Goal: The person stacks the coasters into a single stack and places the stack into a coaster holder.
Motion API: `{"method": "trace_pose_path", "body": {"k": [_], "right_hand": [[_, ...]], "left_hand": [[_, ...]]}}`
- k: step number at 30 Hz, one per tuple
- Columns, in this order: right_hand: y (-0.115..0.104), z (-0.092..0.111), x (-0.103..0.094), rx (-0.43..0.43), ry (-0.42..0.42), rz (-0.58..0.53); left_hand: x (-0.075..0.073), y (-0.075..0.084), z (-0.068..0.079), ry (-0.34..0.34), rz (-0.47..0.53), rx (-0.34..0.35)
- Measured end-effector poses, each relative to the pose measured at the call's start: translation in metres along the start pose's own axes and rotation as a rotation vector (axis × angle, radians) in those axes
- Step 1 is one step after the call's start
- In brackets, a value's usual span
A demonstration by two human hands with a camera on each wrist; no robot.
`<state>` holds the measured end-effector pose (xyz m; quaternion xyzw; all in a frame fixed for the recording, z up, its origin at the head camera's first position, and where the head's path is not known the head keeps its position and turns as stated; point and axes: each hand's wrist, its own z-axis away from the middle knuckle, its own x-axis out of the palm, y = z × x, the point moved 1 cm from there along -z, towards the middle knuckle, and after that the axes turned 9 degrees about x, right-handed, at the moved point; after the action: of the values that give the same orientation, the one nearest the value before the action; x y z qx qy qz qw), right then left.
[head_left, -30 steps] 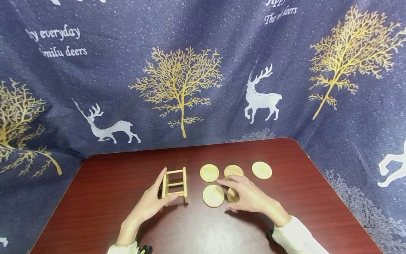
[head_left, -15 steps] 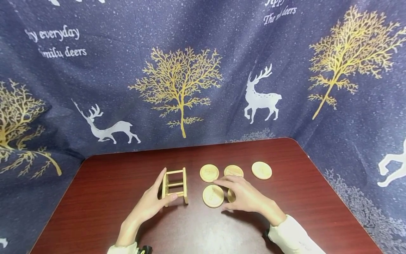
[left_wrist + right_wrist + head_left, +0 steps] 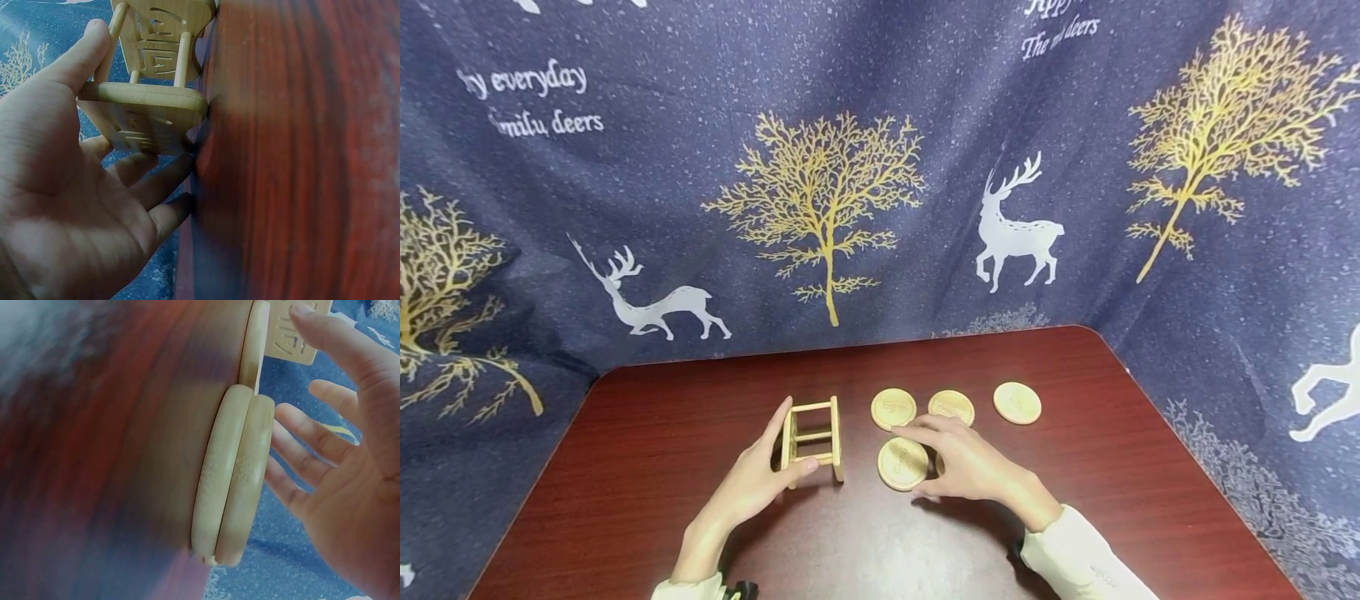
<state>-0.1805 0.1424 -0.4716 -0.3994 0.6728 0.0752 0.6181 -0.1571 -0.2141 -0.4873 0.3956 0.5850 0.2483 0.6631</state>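
Between the left hand's (image 3: 747, 483) thumb (image 3: 87, 53) and fingers (image 3: 131, 167) — a rack's side (image 3: 144, 94).

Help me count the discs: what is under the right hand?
Two stacked discs, rims visible from the right wrist. In the head view, the right hand covers all but a sliver of them.

Your left hand (image 3: 752, 479) grips, thumb (image 3: 81, 56) across from its fingers (image 3: 164, 178). Your right hand (image 3: 966, 464) bends loosely, thumb (image 3: 340, 340) apart from its fingers (image 3: 319, 437).

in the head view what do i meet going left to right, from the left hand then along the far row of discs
Left hand → wooden frame → far-left disc → far-middle disc → far-right disc
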Motion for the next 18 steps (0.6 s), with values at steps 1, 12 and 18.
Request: {"method": "trace_pose_path", "body": {"k": [1,12,18], "right_hand": [[-0.001,-0.001,0.001,-0.011,0.002,0.002],[-0.003,-0.008,0.009,0.009,-0.055,-0.017],[-0.006,-0.011,0.011,0.062,-0.093,-0.013]], "left_hand": [[0.0,0.0,0.0,0.001,-0.001,0.001],[0.001,-0.002,-0.001,0.019,-0.006,0.044],[0.001,-0.001,-0.001,0.02,0.0,0.043]]}}
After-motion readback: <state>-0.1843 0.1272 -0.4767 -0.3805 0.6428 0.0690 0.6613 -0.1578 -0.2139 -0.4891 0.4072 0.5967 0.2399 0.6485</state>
